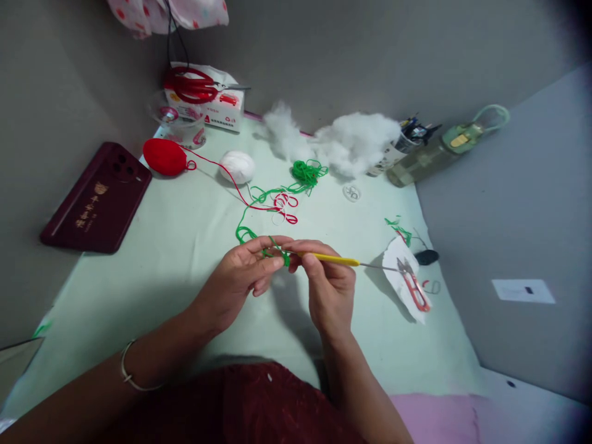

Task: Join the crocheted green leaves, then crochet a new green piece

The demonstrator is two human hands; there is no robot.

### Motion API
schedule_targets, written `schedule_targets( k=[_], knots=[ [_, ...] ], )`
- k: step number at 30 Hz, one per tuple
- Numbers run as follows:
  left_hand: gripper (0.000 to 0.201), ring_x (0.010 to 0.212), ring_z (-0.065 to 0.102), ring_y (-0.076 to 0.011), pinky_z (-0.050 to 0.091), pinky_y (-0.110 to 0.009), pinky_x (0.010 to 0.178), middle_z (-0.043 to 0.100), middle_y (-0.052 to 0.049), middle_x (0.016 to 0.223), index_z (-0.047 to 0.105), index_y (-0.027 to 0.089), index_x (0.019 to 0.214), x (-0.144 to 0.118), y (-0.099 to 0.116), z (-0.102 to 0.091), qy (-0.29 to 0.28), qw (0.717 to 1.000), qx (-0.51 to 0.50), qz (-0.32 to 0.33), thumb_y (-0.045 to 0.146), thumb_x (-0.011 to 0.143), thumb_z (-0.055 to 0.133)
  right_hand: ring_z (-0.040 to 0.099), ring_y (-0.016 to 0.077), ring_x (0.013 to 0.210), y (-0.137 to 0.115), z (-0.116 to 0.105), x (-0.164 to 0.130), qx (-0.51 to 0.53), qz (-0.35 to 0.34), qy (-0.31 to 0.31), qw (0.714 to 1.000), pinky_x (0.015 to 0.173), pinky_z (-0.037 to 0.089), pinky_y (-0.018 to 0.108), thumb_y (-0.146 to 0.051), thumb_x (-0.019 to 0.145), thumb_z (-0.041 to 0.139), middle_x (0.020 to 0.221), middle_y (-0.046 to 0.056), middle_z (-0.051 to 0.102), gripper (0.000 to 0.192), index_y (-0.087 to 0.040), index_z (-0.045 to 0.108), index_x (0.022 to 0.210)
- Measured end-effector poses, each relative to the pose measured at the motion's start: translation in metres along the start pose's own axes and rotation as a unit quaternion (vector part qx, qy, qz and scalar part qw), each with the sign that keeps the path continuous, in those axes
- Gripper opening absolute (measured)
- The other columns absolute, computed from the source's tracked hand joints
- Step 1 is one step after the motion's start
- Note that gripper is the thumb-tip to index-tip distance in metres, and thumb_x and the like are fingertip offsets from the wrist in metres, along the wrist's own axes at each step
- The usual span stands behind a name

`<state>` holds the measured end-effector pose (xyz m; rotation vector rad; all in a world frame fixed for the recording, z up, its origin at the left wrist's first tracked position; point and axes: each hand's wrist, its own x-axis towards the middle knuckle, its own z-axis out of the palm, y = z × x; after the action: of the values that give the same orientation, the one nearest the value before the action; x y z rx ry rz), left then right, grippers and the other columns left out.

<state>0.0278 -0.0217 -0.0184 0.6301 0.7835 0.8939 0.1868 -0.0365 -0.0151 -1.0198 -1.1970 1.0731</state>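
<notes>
Between thumb and fingers, my left hand (245, 271) pinches a small green crochet piece (287, 260), with green yarn (245, 233) running over the fingers. My right hand (329, 287) is closed around the yellow handle of a crochet hook (340, 259). The hook's near tip meets the green piece, while its thin metal far end points right. From my left hand the green strand leads back to a loose green yarn bundle (308, 174) on the table. Red and white yarn loops (287, 206) lie tangled beside that strand.
A red yarn ball (165, 156), white yarn ball (237, 167) and dark red phone (98, 198) are at left. White stuffing (356, 140), a pen cup (393, 151) and a bottle (428, 157) stand behind. Thread snips (414, 287) rest on white paper (398, 280) at right.
</notes>
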Motion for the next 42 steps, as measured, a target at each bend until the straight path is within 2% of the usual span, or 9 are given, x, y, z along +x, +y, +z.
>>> schedule_targets(
  k=[3, 7, 10, 18, 24, 29, 33, 38, 42],
  knots=[
    [0.028, 0.050, 0.036, -0.0048, 0.030, -0.022, 0.047, 0.063, 0.002, 0.077, 0.075, 0.020, 0.110, -0.001, -0.001, 0.001, 0.026, 0.999, 0.022, 0.020, 0.028, 0.084, 0.078, 0.067, 0.0151, 0.075, 0.001, -0.001, 0.000, 0.017, 0.028, -0.009, 0.999, 0.068, 0.057, 0.032, -0.031, 0.099, 0.062, 0.098, 0.004, 0.076, 0.017, -0.026, 0.078, 0.101],
    [0.027, 0.055, 0.042, -0.0059, 0.035, -0.021, 0.048, 0.066, 0.001, 0.086, 0.075, 0.020, 0.109, -0.004, 0.001, 0.003, 0.037, 0.997, 0.050, 0.043, 0.025, 0.083, 0.078, 0.067, 0.0151, 0.080, 0.001, -0.001, 0.000, -0.008, 0.030, -0.011, 0.999, 0.072, 0.058, 0.031, -0.027, 0.089, 0.076, 0.094, 0.002, 0.073, 0.006, -0.026, 0.079, 0.094],
    [0.024, 0.057, 0.046, -0.0068, 0.041, -0.022, 0.053, 0.067, 0.001, 0.087, 0.075, 0.020, 0.108, -0.005, 0.001, 0.005, 0.033, 0.997, 0.058, 0.048, 0.024, 0.084, 0.076, 0.066, 0.0132, 0.078, 0.002, 0.001, 0.000, -0.009, 0.044, 0.002, 0.999, 0.068, 0.056, 0.027, -0.021, 0.083, 0.081, 0.089, 0.000, 0.070, 0.006, -0.026, 0.079, 0.087],
    [0.016, 0.069, 0.062, -0.0093, 0.050, -0.022, 0.068, 0.070, 0.001, 0.080, 0.077, 0.019, 0.096, -0.001, 0.003, 0.003, 0.049, 0.998, -0.017, 0.029, 0.024, 0.081, 0.082, 0.059, 0.0092, 0.057, 0.005, 0.007, 0.004, 0.120, 0.133, 0.055, 0.982, 0.055, 0.050, 0.023, -0.023, 0.073, 0.086, 0.069, -0.004, 0.069, 0.012, -0.023, 0.076, 0.079],
    [0.029, 0.072, 0.069, -0.0116, 0.054, -0.023, 0.072, 0.069, 0.003, 0.079, 0.072, 0.019, 0.110, 0.000, -0.003, 0.004, 0.043, 0.997, -0.001, 0.057, 0.021, 0.082, 0.081, 0.060, 0.0079, 0.053, 0.006, 0.012, 0.006, 0.207, 0.185, 0.053, 0.959, 0.055, 0.053, 0.021, -0.026, 0.071, 0.088, 0.066, -0.005, 0.069, 0.016, -0.023, 0.076, 0.080],
    [0.038, 0.081, 0.071, -0.0121, 0.056, -0.026, 0.083, 0.069, 0.003, 0.087, 0.068, 0.021, 0.120, -0.002, -0.008, 0.005, 0.050, 0.994, 0.023, 0.091, 0.017, 0.083, 0.079, 0.063, 0.0089, 0.057, 0.005, 0.015, 0.002, 0.157, 0.134, 0.089, 0.974, 0.059, 0.056, 0.022, -0.020, 0.074, 0.084, 0.068, -0.004, 0.071, 0.010, -0.023, 0.077, 0.081],
    [0.040, 0.087, 0.070, -0.0124, 0.055, -0.026, 0.086, 0.071, 0.002, 0.091, 0.066, 0.022, 0.124, -0.004, -0.009, 0.008, 0.047, 0.993, 0.040, 0.102, 0.019, 0.086, 0.078, 0.065, 0.0109, 0.065, 0.005, 0.016, -0.004, 0.055, 0.039, 0.120, 0.990, 0.062, 0.056, 0.025, -0.016, 0.080, 0.081, 0.076, -0.003, 0.071, 0.010, -0.025, 0.078, 0.084],
    [0.035, 0.085, 0.066, -0.0110, 0.052, -0.023, 0.082, 0.070, 0.002, 0.090, 0.070, 0.021, 0.115, -0.004, -0.009, 0.012, 0.063, 0.991, 0.037, 0.114, 0.021, 0.082, 0.083, 0.067, 0.0157, 0.080, 0.004, 0.021, -0.012, -0.084, -0.081, 0.141, 0.983, 0.070, 0.057, 0.030, -0.011, 0.084, 0.076, 0.083, 0.001, 0.072, 0.015, -0.025, 0.078, 0.087],
    [0.032, 0.081, 0.065, -0.0093, 0.051, -0.022, 0.082, 0.068, 0.005, 0.084, 0.072, 0.023, 0.115, -0.002, -0.008, 0.010, 0.055, 0.994, 0.004, 0.094, 0.020, 0.085, 0.080, 0.067, 0.0152, 0.075, 0.003, 0.019, -0.010, -0.069, -0.065, 0.112, 0.989, 0.066, 0.058, 0.030, -0.014, 0.086, 0.076, 0.083, 0.001, 0.072, 0.010, -0.024, 0.077, 0.088]
  ],
)
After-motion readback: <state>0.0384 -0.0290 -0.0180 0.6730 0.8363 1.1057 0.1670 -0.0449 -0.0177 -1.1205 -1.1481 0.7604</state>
